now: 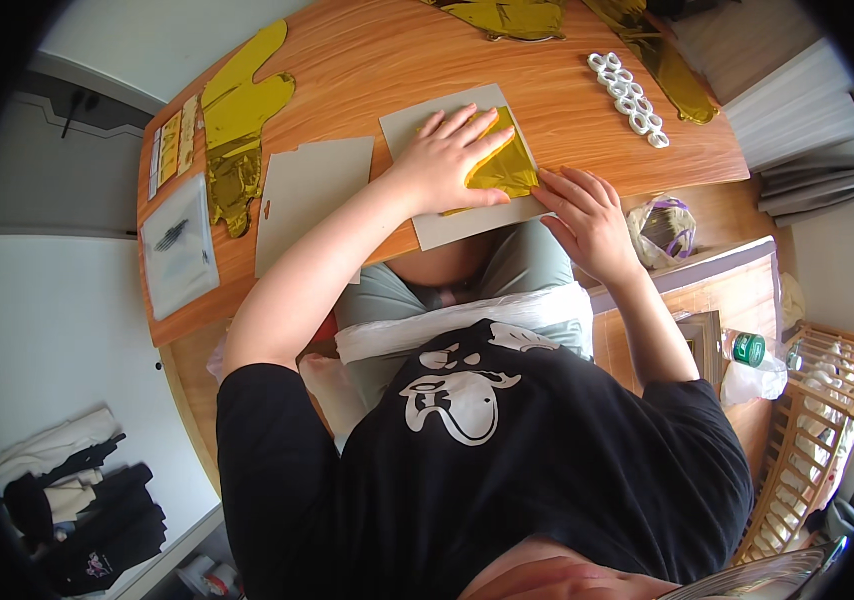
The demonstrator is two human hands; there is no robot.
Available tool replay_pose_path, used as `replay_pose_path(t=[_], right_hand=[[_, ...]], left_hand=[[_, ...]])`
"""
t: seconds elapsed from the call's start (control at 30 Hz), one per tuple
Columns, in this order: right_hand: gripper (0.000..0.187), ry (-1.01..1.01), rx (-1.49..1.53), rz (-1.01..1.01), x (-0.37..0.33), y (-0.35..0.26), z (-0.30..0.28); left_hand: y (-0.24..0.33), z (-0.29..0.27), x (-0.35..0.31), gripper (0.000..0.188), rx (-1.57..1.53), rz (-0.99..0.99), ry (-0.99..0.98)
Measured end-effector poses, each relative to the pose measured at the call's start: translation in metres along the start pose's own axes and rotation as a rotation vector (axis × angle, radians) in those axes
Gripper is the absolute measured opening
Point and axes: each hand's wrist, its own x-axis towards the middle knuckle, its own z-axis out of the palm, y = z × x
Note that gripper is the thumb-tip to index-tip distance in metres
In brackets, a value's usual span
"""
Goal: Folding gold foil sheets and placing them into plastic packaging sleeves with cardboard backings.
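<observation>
Black shirt (547, 470) faces wooden table (347, 80) near curtain (825, 185), left grip (437, 172) spread on foil (513, 165), right grip (587, 215) unclear.

Two hands (437, 168) — gold foil pieces (513, 165), at least four, some cropped; one green jar (748, 348).

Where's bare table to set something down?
Widest patch: wooden table between the left gold foil and the grey board under the left hand. Second: between that board and the white rings. Crowded: left end, with that foil, a clear plastic sleeve and more grey sheets; near edge, around the right hand.
</observation>
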Motion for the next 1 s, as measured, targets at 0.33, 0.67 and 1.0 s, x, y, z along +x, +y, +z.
replay_pose_path(t=[0.33,0.67,1.0], right_hand=[[0.037,-0.011,0.063,-0.089,0.015,0.016,-0.007],[0.036,-0.086,0.058,-0.052,0.022,0.020,-0.005],[0.109,-0.213,0.016,0.034,0.088,0.035,0.011]], left_hand=[[0.000,0.000,0.001,0.097,0.038,-0.007,-0.017],[0.007,-0.008,0.000,0.095,0.065,-0.019,-0.044],[0.002,0.000,0.002,0.102,0.066,-0.005,-0.023]])
